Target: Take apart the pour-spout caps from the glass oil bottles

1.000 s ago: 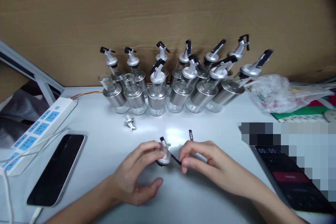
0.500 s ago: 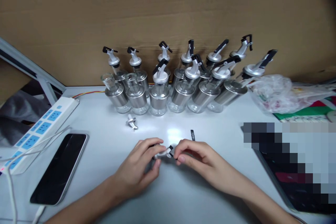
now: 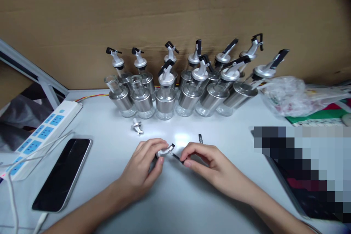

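Note:
My left hand (image 3: 144, 166) is closed around a small silver pour spout cap (image 3: 165, 150), its nozzle pointing right. My right hand (image 3: 204, 161) pinches a thin black lever piece (image 3: 178, 158) whose far end meets the spout's tip. Both hands rest low on the white table (image 3: 175, 197). A second loose silver spout (image 3: 136, 127) lies on the table behind my left hand. A short black lever part (image 3: 200, 138) lies just behind my right hand.
Several glass-and-steel dispenser bottles (image 3: 164, 97) stand in rows against a cardboard wall; two at the left (image 3: 117, 95) have no spout. A phone (image 3: 62, 173) and power strip (image 3: 38, 135) lie left. A plastic bag (image 3: 285, 95) and a dark tablet (image 3: 309, 193) sit right.
The spout cap has been turned from upright onto its side, nozzle toward my right hand. Both hands shifted slightly left and my left fingers closed tighter round the cap.

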Demonstrator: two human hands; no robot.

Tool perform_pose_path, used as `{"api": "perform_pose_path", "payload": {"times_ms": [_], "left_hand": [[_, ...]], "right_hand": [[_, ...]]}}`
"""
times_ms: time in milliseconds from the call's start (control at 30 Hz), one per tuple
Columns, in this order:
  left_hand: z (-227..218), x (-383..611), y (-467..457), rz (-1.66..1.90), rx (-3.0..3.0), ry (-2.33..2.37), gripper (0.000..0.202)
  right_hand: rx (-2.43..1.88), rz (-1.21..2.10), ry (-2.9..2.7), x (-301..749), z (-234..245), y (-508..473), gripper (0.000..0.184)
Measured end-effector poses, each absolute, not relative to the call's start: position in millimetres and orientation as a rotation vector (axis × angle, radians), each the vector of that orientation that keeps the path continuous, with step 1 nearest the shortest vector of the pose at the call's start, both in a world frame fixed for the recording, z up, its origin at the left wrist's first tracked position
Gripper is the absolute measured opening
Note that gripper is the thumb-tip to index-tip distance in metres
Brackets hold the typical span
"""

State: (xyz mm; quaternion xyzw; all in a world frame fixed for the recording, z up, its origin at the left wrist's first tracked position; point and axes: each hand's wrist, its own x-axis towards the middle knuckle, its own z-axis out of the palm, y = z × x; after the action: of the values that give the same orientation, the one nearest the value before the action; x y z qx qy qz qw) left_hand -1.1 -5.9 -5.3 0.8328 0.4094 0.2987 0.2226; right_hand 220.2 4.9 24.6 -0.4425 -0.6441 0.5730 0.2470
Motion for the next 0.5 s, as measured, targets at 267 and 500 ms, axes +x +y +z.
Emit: {"api": "perform_pose_path", "payload": {"times_ms": [267, 500], "left_hand": [[-3.2, -0.3, -9.2, 0.796, 2.295, 1.011, 0.030], [-4.5, -0.7, -10.4, 0.827, 2.288, 0.973, 0.028]], "right_hand": [[-1.053, 1.800, -1.513, 220.7, 21.8, 7.2, 0.014], [-1.023, 1.870, -1.540, 216.7, 17.5, 7.7, 0.016]]}}
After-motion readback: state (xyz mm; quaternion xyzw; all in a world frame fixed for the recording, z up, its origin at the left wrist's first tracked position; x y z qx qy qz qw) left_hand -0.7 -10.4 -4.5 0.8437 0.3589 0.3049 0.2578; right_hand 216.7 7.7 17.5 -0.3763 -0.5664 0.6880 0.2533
